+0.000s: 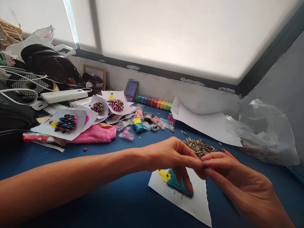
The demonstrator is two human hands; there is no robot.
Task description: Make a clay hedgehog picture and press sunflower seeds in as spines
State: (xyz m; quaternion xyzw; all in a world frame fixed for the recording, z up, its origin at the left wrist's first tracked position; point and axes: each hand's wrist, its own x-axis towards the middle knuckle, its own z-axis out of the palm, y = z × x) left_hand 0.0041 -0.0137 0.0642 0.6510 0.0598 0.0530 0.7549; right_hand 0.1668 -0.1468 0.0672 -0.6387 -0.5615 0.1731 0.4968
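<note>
My left hand (177, 155) reaches across from the left, thumb and forefinger pinched, meeting the pinched fingertips of my right hand (237, 177). Whatever lies between the fingertips is too small and covered to make out; a speck of teal shows at my right fingertips. Beneath both hands is a sheet of white paper (197, 205) with a clay hedgehog (174, 183): yellow head, red nose, dark eye, teal body and drawn legs. Other fingers of my left hand hang over the teal body and partly cover it. A pile of striped sunflower seeds (196, 145) lies just behind my hands.
An orange pencil (230, 154) lies beyond my right hand. Clay packets (140, 127) and a row of coloured clay (154, 102) are farther back. Finished seed hedgehogs (66, 123) on paper and a pink towel (95, 133) sit left. A plastic bag (273, 136) is at right.
</note>
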